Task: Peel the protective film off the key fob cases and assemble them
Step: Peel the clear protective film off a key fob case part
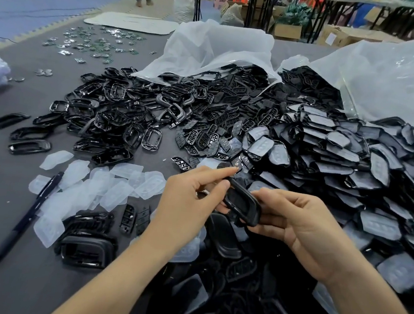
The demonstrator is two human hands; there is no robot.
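Both left hand [188,202] and right hand [304,227] pinch one case [243,204].

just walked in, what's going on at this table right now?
A person holds one black plastic key fob case over the grey table. The left hand pinches its upper end and the right hand grips its lower side. Peeled translucent film pieces lie to the left beside a dark pen. Heaps of glossy black frames and film-covered case halves spill from two clear plastic bags, so most stock looks unprocessed.
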